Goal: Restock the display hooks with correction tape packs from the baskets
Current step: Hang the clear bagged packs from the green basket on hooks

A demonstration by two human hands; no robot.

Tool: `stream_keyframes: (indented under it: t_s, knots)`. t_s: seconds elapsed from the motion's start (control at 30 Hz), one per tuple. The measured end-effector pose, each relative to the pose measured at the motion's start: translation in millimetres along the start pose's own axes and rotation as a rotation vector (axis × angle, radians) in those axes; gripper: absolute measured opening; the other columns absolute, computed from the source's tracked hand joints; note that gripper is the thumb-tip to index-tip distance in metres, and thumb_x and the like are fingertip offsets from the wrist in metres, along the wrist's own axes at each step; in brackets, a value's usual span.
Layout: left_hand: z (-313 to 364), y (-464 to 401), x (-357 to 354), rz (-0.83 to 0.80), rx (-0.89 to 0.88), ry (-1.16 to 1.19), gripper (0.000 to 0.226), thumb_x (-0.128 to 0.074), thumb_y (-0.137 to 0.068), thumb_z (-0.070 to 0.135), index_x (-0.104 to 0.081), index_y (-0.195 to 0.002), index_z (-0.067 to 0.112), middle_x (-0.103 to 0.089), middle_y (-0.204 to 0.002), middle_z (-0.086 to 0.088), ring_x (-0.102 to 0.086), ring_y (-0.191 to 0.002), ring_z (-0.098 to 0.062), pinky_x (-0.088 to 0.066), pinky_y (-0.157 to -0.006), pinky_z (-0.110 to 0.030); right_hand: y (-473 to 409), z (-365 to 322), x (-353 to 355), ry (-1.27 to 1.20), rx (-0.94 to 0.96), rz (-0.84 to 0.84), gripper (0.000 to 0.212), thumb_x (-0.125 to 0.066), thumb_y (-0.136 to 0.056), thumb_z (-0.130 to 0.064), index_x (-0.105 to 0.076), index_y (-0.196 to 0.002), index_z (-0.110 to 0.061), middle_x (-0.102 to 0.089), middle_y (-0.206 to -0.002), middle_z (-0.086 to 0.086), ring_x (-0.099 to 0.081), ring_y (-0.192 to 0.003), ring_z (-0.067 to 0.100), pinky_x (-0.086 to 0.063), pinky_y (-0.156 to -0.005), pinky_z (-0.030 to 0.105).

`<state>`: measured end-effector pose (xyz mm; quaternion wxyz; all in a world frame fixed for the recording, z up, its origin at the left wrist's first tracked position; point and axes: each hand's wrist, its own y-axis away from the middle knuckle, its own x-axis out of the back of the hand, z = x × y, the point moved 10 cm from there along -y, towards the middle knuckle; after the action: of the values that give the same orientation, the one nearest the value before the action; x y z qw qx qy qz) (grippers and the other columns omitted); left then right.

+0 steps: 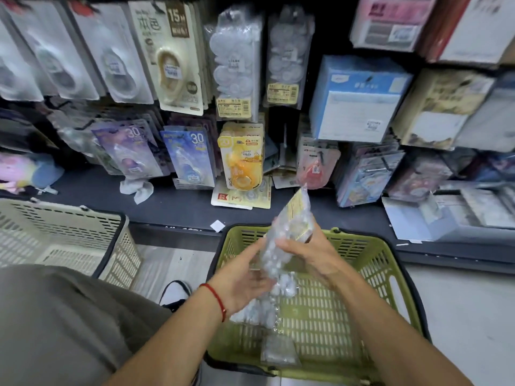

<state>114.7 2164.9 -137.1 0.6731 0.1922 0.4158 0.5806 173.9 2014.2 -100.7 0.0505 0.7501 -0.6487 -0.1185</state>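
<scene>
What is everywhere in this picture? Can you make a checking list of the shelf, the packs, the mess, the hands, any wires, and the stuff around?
Surface: dark shelf ledge under the hooks.
Job's things: clear pack held above the green basket; more clear packs lie inside it; beige basket on the left.
Clutter: crumpled white paper and loose packs on the ledge.
Grippers: left hand and right hand both grip the held pack.
Cables: nothing seen.
Surroundings: hanging tape packs, blue box, pale floor.

Bare forearms, no sleeves. Red string bracelet (pixel 216 299) on left wrist. Grey-brown trousers (pixel 55 324), white shoe (pixel 175 293) with black trim.
</scene>
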Motion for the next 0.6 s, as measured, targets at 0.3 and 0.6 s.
stream_keyframes:
  t_s: [0.3,0.6]
  knots:
    - [99,35,-3,-0.097,-0.383,-0.031,0.064,-0.081,-0.081,0.005,-0.057,-0.140,0.008,-0.073,-0.126,-0.019,-0.071,-0.086,-0.029,-0.057,-0.086,-0.047,44,-127,36,0.064,-0.015,-0.131,0.101,-0.095,-0.063,-0.055,-0.049,-0.149,-0.032,-0.065,-0.144,0.005,-0.064,-0.131,0.026,-0.049,-0.113,0.053]
    - [190,87,-92,-0.225,-0.671,-0.534,0.052,-0.081,-0.082,-0.008,-0.068,-0.123,0.022,-0.078,-0.109,-0.006,-0.074,-0.097,-0.016,-0.063,-0.081,-0.034,47,-145,12,0.570,0.084,-0.134,0.050,-0.086,-0.088,-0.020,-0.062,-0.132,-0.022,-0.077,-0.122,0.003,-0.074,-0.112,0.024,-0.061,-0.095,0.042]
